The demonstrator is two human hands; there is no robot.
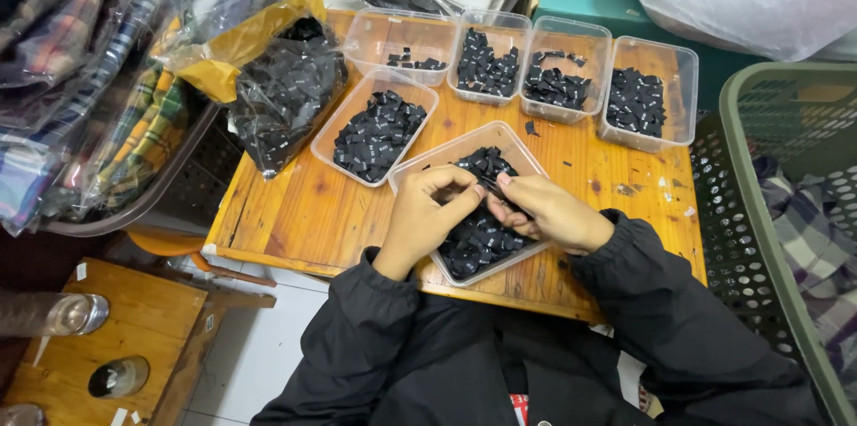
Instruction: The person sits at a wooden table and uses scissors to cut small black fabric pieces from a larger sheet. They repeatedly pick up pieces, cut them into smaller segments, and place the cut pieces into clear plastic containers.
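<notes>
A green mesh basket [728, 212] holds plaid cloth [817, 229]; bagged plaid fabric [98, 96], perhaps shirts, fills a brown basket [178, 180].

Beneath the fingers [464, 198] of both hands, part of the clear tray [420, 167] and its black labels [478, 238] are hidden. Whatever the fingers pinch is too small to tell. Right of them, the green basket [759, 122] is cut off by the picture's edge.

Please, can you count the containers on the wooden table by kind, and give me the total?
Clear plastic trays holding small black labels: 6 (four in the back row, one in the middle, one under the hands)
Clear plastic bag of black labels: 1
Total: 7

Both the left hand and the right hand pinch labels over the nearest tray.
</notes>
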